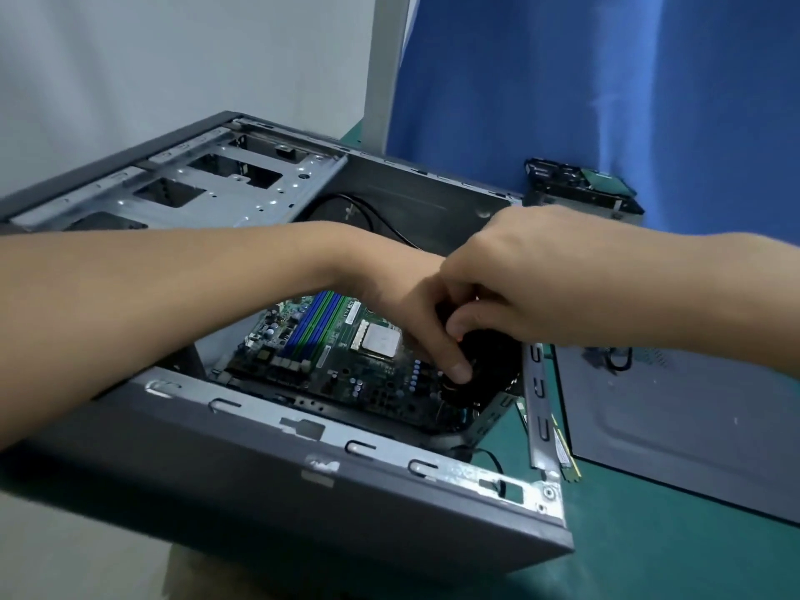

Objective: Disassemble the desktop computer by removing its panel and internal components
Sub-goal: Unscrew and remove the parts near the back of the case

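An open grey desktop case (268,461) lies on its side on the green mat. Inside lies the green motherboard (346,374) with a bare silver processor (381,341) and blue and green memory slots (314,324). At the case's rear right corner sits a black round fan (485,374). My left hand (415,313) reaches across the case and its fingers grip the fan from the left. My right hand (506,275) comes from the right and closes on the fan's top. Both hands hide much of the fan.
The removed grey side panel (675,426) lies flat on the mat right of the case. A removed drive in its cage (580,188) stands behind it by the blue curtain (606,80). A memory stick (562,456) lies between case and panel. Black cables (389,223) run inside the case.
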